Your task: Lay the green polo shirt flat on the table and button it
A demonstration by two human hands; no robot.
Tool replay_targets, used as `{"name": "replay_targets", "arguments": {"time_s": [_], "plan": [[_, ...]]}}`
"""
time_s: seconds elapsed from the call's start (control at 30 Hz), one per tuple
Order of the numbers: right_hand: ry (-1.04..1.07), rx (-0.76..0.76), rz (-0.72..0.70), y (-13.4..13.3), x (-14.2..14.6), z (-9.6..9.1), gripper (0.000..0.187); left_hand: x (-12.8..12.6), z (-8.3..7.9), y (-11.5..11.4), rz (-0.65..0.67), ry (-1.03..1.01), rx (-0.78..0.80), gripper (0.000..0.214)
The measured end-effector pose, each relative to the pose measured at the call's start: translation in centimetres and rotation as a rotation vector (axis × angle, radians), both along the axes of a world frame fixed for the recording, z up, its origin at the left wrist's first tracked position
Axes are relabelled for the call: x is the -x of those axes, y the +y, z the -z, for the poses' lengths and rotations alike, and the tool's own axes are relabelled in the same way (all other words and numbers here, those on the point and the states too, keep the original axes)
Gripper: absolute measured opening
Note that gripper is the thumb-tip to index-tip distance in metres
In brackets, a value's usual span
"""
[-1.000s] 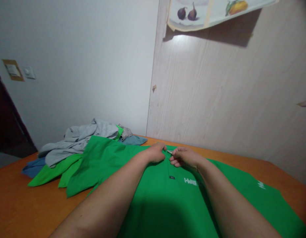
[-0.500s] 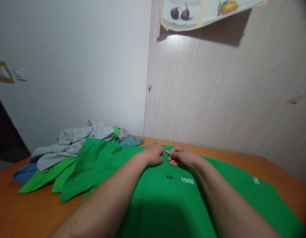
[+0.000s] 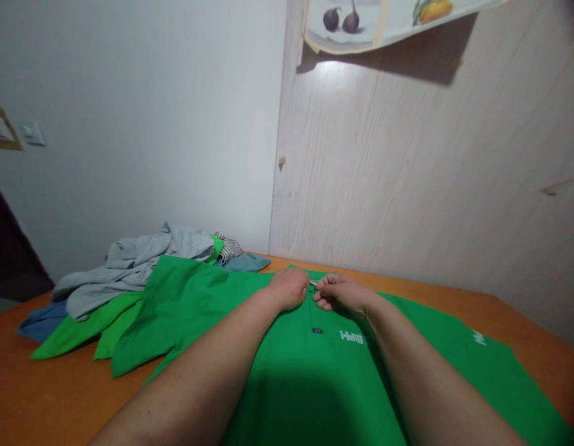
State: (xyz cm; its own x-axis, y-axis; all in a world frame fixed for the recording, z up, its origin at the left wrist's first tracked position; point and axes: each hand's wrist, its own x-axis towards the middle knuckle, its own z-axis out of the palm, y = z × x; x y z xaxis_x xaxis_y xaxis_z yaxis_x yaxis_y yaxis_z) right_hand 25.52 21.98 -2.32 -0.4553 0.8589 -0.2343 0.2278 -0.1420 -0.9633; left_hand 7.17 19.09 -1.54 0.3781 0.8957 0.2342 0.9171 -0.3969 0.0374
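A green polo shirt (image 3: 291, 378) lies spread out front side up, its collar toward the wall and white lettering on the chest and one sleeve. At the neck opening, my left hand (image 3: 290, 288) is closed on the left side of the collar, with its fingertips mostly tucked out of sight. Just to the right, my right hand (image 3: 337, 291) pinches the other side of the collar near the top of the button placket (image 3: 316, 313). Between the hands shows a small pale patch, perhaps the inner collar or a label.
Left of the shirt, a loose heap of clothes holds a grey garment (image 3: 129, 260), a bright green one (image 3: 114, 316) and a blue one (image 3: 43, 322). The orange tabletop (image 3: 49, 396) meets the wall behind. A fruit picture (image 3: 374, 25) hangs above.
My left hand has curled in more, its thumb drawn up toward the collar. The right hand stays almost where it was, and the shirt lies the same. The view has shifted slightly.
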Motion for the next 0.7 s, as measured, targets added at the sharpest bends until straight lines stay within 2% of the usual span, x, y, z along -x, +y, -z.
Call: {"name": "replay_targets", "arguments": {"time_s": [0.23, 0.43, 0.7], "plan": [[0.019, 0.014, 0.0, 0.1, 0.0, -0.1, 0.01, 0.2, -0.7, 0.0, 0.013, -0.036, -0.031, 0.025], [0.033, 0.033, 0.007, -0.1, 0.1, -0.3, 0.011, 0.5, -1.7, -0.5, 0.047, -0.029, 0.089, 0.02], [0.053, 0.059, 0.025, -0.4, 0.1, -0.7, 0.012, 0.4, -1.3, -0.3, -0.015, -0.073, 0.205, 0.022]]}}
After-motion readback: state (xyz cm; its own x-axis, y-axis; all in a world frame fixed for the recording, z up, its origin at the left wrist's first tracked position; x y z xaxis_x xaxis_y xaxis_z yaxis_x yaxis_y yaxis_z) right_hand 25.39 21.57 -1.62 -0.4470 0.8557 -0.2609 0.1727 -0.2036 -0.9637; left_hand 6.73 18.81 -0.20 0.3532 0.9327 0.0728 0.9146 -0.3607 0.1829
